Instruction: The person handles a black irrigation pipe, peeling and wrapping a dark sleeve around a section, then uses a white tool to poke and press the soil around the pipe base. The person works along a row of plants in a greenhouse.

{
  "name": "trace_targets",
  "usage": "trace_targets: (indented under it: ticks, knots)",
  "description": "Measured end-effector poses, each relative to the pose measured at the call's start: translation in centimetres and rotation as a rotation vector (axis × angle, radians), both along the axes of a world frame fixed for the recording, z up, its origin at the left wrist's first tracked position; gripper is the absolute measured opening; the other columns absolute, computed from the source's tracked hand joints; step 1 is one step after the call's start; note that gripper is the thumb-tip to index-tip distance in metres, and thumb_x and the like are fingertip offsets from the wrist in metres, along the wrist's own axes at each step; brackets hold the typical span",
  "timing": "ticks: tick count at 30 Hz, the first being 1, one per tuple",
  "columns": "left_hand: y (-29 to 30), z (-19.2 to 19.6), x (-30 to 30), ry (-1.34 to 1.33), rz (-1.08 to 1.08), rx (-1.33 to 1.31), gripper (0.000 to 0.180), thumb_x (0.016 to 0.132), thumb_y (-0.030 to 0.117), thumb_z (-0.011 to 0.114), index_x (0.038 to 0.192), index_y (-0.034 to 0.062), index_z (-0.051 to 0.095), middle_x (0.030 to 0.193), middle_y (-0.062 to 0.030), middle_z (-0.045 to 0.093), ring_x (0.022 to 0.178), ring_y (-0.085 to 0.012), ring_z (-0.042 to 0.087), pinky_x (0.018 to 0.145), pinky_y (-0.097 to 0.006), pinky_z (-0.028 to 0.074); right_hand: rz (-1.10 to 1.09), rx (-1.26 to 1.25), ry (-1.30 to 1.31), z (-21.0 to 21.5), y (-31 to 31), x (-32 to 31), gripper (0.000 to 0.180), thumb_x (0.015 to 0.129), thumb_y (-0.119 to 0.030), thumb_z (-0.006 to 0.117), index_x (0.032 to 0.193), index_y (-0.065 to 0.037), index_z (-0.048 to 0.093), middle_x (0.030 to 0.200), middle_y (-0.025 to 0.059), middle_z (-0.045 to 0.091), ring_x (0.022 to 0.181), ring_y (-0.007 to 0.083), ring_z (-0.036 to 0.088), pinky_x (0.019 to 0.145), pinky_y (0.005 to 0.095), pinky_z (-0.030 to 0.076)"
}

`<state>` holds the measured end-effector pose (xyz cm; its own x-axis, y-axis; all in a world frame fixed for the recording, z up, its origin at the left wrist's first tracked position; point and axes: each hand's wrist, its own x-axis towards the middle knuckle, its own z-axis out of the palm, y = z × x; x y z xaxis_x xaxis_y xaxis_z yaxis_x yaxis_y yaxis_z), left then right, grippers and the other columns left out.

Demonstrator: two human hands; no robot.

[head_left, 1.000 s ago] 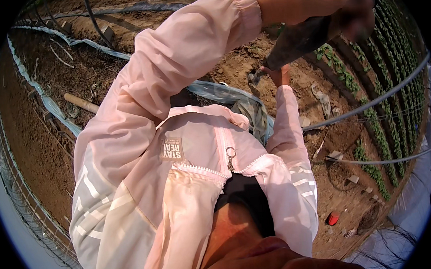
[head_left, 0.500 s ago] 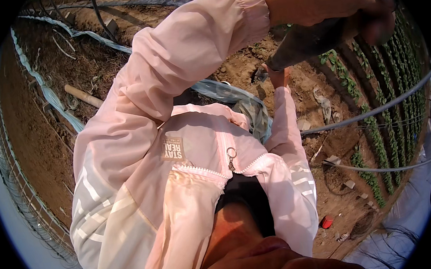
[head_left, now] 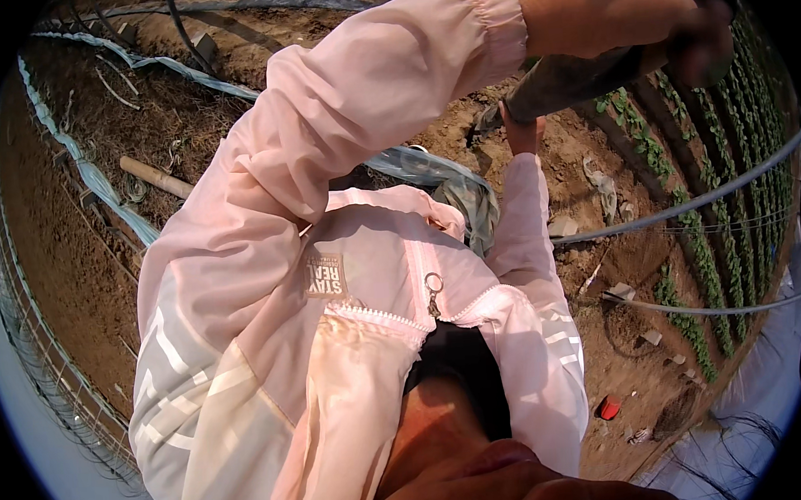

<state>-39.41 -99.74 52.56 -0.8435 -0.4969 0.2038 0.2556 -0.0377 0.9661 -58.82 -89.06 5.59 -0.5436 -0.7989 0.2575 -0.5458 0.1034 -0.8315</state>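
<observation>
My left hand (head_left: 649,12) reaches up to the right, its fingers blurred and in shadow at the upper end of a dark grey, tapering thing (head_left: 573,80). I cannot tell whether they close on it or only rest there. That thing slants down across the soil (head_left: 453,120) to my right hand (head_left: 524,135), which is partly covered by its lower end; whether I grip anything there, I cannot tell. Both arms are in my pink jacket (head_left: 356,89).

Nearer my body, a crumpled translucent sheet (head_left: 423,165) lies beside some grey-green material (head_left: 471,212); I can't tell if either is a bag with something in it. A grey pipe (head_left: 688,206) curves past a pale block (head_left: 562,227) towards rows of green plants (head_left: 698,261). Lower right, a small red thing (head_left: 610,407) sits on the ground; it may be a container, but its inside doesn't show. Off left, a wooden pole (head_left: 154,178) lies near a long strip of bluish plastic (head_left: 93,175).
</observation>
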Motion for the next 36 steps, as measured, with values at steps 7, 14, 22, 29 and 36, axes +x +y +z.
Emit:
trace_targets:
  ticks: [7, 14, 22, 29, 36]
  knots:
    - [0.2, -3.0, -3.9, 0.135, -0.115, 0.161, 0.031, 0.106, 0.031, 0.047, 0.090, 0.0088, 0.062, 0.073, -0.0011, 0.061, 0.077, -0.0154, 0.061, 0.093, -0.040, 0.050, 0.228, 0.035, -0.113, 7.8, 0.8, 1.0, 0.054, 0.072, -0.025, 0.094, 0.110, 0.001, 0.066, 0.098, 0.0090, 0.071, 0.086, 0.0198, 0.064, 0.081, 0.0362, 0.052]
    - [1.7, -3.5, -4.7, 0.189, 0.119, -0.113, 0.027, 0.105, 0.027, 0.051, 0.090, 0.0094, 0.066, 0.077, -0.0018, 0.065, 0.086, -0.0158, 0.063, 0.089, -0.037, 0.049, 0.087, -0.037, -0.089, 9.6, 0.8, 0.8, 0.050, 0.067, -0.025, 0.097, 0.099, 0.002, 0.069, 0.093, 0.0051, 0.073, 0.082, 0.0144, 0.064, 0.079, 0.0334, 0.053]
    - [0.6, -4.0, -5.4, 0.117, -0.049, -0.072, 0.024, 0.104, 0.024, 0.053, 0.088, 0.0103, 0.065, 0.074, -0.0013, 0.064, 0.086, -0.0154, 0.063, 0.087, -0.035, 0.049, 0.187, 0.069, -0.086, 9.7, 1.4, -1.0, 0.059, 0.066, -0.020, 0.096, 0.113, 0.002, 0.066, 0.102, 0.0084, 0.073, 0.089, 0.0159, 0.066, 0.080, 0.0336, 0.053]
    - [-0.1, -4.0, -5.3, 0.117, -0.090, -0.108, 0.025, 0.104, 0.026, 0.054, 0.090, 0.0093, 0.066, 0.075, -0.0019, 0.065, 0.084, -0.0149, 0.064, 0.085, -0.034, 0.050, 0.283, 0.205, -0.155, 10.2, 1.8, -0.7, 0.055, 0.067, -0.017, 0.095, 0.112, 0.001, 0.067, 0.106, 0.0080, 0.072, 0.095, 0.0175, 0.066, 0.084, 0.0335, 0.053]
    - [-0.8, -3.3, -4.9, 0.137, -0.118, -0.151, 0.026, 0.103, 0.028, 0.055, 0.092, 0.0082, 0.066, 0.075, -0.0025, 0.066, 0.082, -0.0144, 0.065, 0.082, -0.033, 0.051, 0.316, 0.030, -0.418, 3.5, 1.9, -0.5, 0.054, 0.066, -0.011, 0.095, 0.109, -0.001, 0.066, 0.102, 0.0061, 0.070, 0.090, 0.0178, 0.066, 0.081, 0.0328, 0.055]
